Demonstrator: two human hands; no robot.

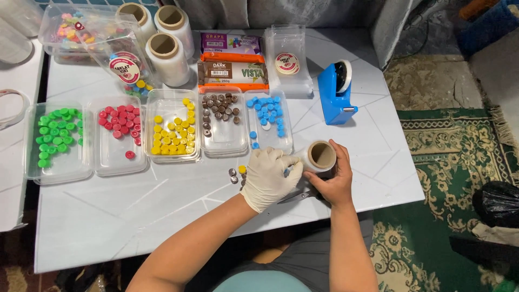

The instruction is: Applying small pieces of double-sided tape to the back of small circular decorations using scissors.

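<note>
My left hand, in a white glove, is curled over something small on the white table and touches the side of a roll of clear wrap. My bare right hand grips that roll from the right, its cardboard core facing up. A pair of scissors lies under my hands. A few small brown and yellow candies lie just left of the glove. What the gloved fingers hold is hidden.
Five clear trays hold green, red, yellow, brown and blue candies. Behind stand three wrap rolls, chocolate bars, clear bags and a blue tape dispenser. Patterned carpet lies right.
</note>
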